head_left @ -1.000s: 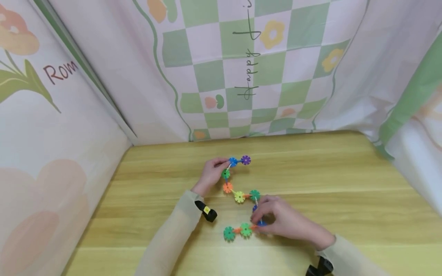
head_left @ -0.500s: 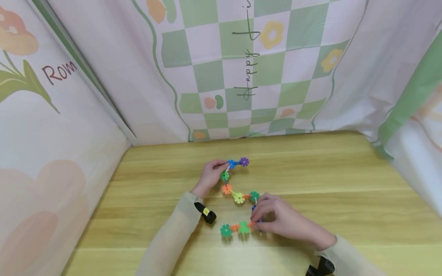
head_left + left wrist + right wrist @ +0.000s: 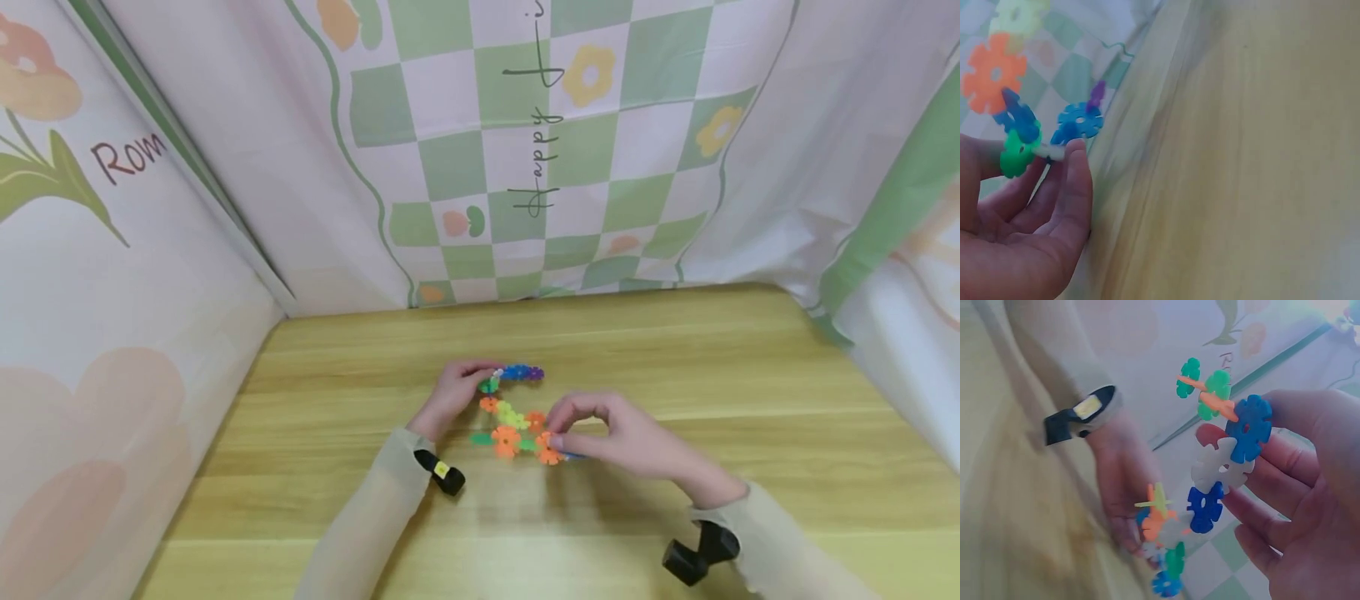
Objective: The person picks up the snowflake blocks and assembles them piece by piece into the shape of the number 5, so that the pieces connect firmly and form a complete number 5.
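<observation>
A chain of interlocking plastic snowflake discs [image 3: 506, 442] runs in a bent line between both hands. My left hand [image 3: 453, 393] pinches its far part at a white disc [image 3: 1049, 151], between a green disc [image 3: 1017, 157] and a blue disc [image 3: 1080, 120]. The far end finishes in a purple disc [image 3: 535, 373]. My right hand [image 3: 626, 437] grips the near part at a blue disc [image 3: 1252, 428], with a white disc [image 3: 1222, 467] and a dark blue disc [image 3: 1205, 509] joined on beside the fingers. Green and orange discs stick out leftward from that grip. Fingers hide some middle discs.
The wooden table [image 3: 300, 500] spreads under both arms. A checked curtain [image 3: 517, 150] hangs behind it, with a flower-printed panel [image 3: 112, 333] along the left. Black wrist cameras [image 3: 701, 554] sit on both cuffs.
My right hand has moved away from the front edge, bringing its row of discs closer to the middle ones. That row has turned, so orange discs face up. The left hand shifts slightly nearer.
</observation>
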The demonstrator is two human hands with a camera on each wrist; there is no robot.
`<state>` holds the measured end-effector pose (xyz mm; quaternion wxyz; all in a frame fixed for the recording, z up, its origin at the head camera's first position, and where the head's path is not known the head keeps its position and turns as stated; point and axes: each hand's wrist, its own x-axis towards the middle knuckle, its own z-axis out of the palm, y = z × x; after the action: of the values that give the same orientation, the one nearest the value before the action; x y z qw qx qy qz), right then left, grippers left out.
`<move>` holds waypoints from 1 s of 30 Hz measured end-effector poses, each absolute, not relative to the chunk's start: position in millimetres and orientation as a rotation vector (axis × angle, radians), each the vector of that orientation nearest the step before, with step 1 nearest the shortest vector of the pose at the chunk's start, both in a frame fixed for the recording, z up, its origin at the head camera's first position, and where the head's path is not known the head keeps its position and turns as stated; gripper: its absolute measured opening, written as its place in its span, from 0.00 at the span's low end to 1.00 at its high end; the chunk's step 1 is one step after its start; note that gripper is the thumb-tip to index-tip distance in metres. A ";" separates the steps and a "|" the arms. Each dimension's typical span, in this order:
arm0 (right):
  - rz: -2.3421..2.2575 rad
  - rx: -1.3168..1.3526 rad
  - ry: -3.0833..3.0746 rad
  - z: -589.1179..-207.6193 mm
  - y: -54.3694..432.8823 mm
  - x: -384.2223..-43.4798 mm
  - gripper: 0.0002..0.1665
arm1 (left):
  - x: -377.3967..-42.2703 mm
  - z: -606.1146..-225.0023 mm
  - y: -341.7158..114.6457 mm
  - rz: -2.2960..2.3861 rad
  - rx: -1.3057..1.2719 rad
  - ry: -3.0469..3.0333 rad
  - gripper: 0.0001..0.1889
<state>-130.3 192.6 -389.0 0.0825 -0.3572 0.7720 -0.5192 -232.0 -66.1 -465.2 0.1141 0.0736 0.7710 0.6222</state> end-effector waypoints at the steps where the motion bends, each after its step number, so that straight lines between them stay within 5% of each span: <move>1: -1.561 -1.070 2.291 -385.6 192.3 -132.4 0.07 | -230.4 -464.8 -66.9 1.823 0.218 2.243 0.13; 30: -2.128 -0.693 1.670 -341.0 194.5 -177.4 0.13 | -190.7 -458.9 -77.1 1.763 0.252 1.842 0.21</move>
<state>-177.4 194.5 -341.0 0.1736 -0.2442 0.5890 -0.7505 -190.7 -77.1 -458.9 0.2856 0.0941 0.6891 0.6594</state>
